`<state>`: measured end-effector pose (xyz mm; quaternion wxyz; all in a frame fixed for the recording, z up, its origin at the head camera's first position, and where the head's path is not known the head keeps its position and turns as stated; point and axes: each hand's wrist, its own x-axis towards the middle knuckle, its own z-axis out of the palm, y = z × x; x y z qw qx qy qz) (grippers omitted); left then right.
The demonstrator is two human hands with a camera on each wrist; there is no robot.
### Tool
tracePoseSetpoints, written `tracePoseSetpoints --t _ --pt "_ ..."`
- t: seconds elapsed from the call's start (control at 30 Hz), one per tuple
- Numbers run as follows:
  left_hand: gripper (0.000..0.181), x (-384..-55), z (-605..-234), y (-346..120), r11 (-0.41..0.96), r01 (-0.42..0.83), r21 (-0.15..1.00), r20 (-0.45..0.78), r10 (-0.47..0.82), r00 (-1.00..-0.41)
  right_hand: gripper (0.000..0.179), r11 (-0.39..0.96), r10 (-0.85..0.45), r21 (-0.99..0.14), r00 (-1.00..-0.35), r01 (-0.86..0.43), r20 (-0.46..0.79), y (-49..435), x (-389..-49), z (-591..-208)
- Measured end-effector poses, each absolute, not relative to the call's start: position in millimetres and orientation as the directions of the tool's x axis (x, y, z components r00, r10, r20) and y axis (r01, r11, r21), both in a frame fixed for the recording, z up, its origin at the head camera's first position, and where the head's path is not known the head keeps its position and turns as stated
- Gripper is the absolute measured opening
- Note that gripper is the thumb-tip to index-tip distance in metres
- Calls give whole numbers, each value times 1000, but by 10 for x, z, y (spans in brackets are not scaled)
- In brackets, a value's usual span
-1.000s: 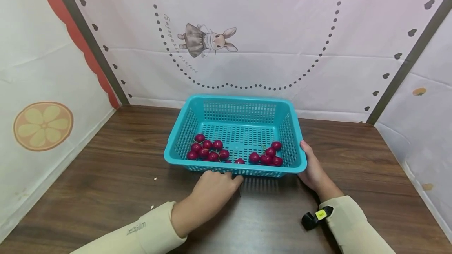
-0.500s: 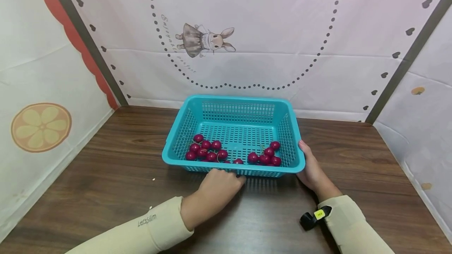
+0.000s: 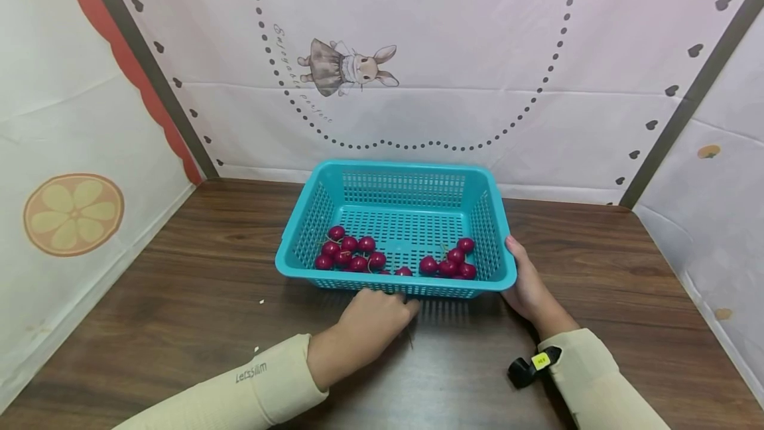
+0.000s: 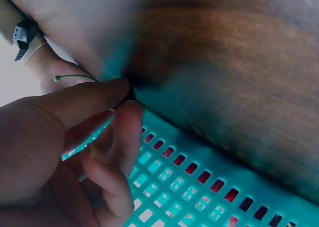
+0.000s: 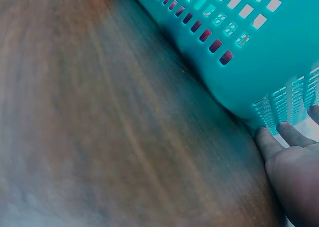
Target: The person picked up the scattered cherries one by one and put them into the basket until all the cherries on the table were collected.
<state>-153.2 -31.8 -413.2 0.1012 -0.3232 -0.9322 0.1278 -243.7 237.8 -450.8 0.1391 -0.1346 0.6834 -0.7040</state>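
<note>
A turquoise plastic basket point(image 3: 412, 168) with slotted walls stands on the table, and several dark red cherries point(image 3: 377, 260) lie inside it in two groups. My left hand point(image 3: 373, 324) is low in front of the basket's near wall. Its thumb and forefinger pinch a small dark cherry point(image 4: 131, 94), mostly hidden by the fingers; a green stem point(image 4: 75, 77) sticks out behind the thumb. At the basket's right end, my right hand point(image 3: 528, 290) rests with its fingertips point(image 5: 261, 132) against the side wall and its fingers fairly straight.
The brown wooden table point(image 3: 203, 297) bears a few tiny white specks left of the basket. A white printed cloth point(image 3: 453, 38) with a rabbit picture closes off the back and sides. A black strap with a yellow label point(image 3: 540, 360) sits at the right cuff.
My left hand has shifted slightly to the right along the basket's front, and the stem shows below its fingers. The basket, cherries and right hand keep their places.
</note>
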Motion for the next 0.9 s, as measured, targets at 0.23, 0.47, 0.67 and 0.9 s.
tracePoseSetpoints --t 0.23,0.47,0.67,0.9 --pt "7 -1492 -4049 -332 743 621 -247 149 663 -734 74 -35 -388 -999 -922 8 6 2361 -2443 -4500" --pt "27 -1394 -3637 -390 711 703 -20 289 677 -677 72 -29 -380 -1000 -925 6 5 2377 -2428 -4495" --pt "32 -1612 -3323 -544 727 671 143 401 578 -711 71 -28 -367 -1000 -930 5 6 2402 -2416 -4504" --pt "36 -2013 -3242 -811 842 441 310 253 375 -892 71 -35 -392 -999 -920 10 5 2393 -2426 -4511"
